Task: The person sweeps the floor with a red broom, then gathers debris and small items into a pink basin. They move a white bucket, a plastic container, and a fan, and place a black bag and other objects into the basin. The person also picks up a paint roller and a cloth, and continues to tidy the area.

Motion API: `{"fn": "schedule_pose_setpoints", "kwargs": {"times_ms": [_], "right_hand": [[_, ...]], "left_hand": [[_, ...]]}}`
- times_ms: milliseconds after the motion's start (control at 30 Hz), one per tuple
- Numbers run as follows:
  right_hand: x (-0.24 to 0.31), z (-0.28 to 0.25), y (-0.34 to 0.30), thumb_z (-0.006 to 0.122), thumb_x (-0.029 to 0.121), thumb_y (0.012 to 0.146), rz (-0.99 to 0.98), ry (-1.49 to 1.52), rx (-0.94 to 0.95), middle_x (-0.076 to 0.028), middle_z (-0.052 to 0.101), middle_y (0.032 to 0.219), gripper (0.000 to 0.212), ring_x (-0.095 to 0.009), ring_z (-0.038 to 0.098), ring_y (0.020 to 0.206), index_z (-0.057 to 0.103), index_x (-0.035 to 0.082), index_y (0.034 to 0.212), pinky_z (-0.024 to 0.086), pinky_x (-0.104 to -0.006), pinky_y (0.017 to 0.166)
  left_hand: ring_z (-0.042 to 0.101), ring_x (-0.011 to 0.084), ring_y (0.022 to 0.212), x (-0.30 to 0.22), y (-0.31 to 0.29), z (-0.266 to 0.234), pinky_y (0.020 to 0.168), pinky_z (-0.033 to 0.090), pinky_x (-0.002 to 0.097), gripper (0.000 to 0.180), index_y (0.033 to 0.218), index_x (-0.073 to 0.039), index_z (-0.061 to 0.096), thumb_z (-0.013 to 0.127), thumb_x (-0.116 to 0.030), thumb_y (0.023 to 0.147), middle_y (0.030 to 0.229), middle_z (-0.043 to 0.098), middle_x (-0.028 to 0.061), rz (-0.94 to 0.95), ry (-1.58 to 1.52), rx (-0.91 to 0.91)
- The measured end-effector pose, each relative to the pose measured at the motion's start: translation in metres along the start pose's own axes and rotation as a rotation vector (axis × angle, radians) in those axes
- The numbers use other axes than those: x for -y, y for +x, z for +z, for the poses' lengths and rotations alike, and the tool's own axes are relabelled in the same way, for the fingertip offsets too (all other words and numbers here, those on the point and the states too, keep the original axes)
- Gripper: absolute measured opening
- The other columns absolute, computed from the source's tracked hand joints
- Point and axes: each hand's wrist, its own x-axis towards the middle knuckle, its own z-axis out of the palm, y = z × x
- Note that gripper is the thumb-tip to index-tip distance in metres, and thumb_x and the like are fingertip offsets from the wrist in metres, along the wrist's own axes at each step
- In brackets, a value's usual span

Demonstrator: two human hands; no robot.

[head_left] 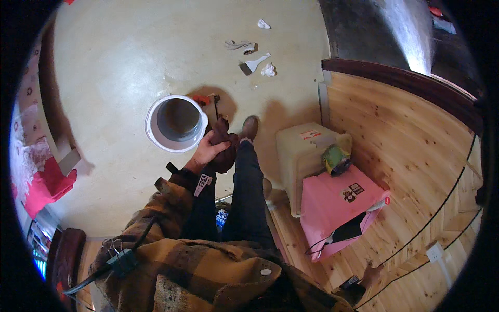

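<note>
My left hand point(206, 151) is closed around a dark brown, leathery-looking item point(222, 136), in front of my left leg. Its exact kind cannot be made out. Just left of that hand stands a white bucket point(151, 130) with murky liquid inside. Beyond the brown item, a reddish-orange thing point(201, 100) and a thin dark stick-like thing point(217, 104) lie on the floor by the bucket. Far to the right, my right hand point(371, 274) rests on the wooden planks with its fingers apart, holding nothing. A brown shoe point(250, 128) is on my right foot.
A white-handled brush point(255, 63), a pale rumpled cloth point(238, 45) and crumpled white tissues point(268, 69) lie ahead. To the right are a beige plastic bin point(291, 156), a pink bag point(332, 195) and a green-and-yellow packet point(335, 157). Black cables point(434, 217) run along the wood.
</note>
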Motion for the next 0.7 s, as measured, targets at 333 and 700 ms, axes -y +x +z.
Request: {"fn": "schedule_pose_setpoints", "kwargs": {"times_ms": [333, 700], "right_hand": [[0.445, -0.212, 0.024, 0.061, 0.01, 0.083, -1.31, 1.095, -0.329, -0.015, 0.062, 0.106, 0.028, -0.034, 0.058, 0.1, 0.062, 0.005, 0.11, 0.045, -0.0389, 0.091], [0.98, -0.31, -0.024, 0.06, 0.01, 0.073, -1.773, 1.004, -0.344, -0.018, 0.065, 0.098, 0.048, -0.038, 0.06, 0.095, 0.059, 0.011, 0.121, 0.047, -0.046, 0.086]], "left_hand": [[0.059, 0.0183, 0.096, -0.006, 0.035, 0.022, 0.081, 0.048, 0.0331, 0.047, 0.124, -0.004, 0.049, 0.065, -0.019, 0.083, 0.109, 0.061, 0.0067, -0.036, -0.732, -0.062], [0.054, 0.0226, 0.108, 0.041, 0.083, 0.045, 0.095, 0.042, 0.0345, 0.06, 0.132, -0.003, 0.039, 0.062, -0.027, 0.081, 0.118, 0.054, 0.0108, -0.2, -1.007, -0.316]]}}
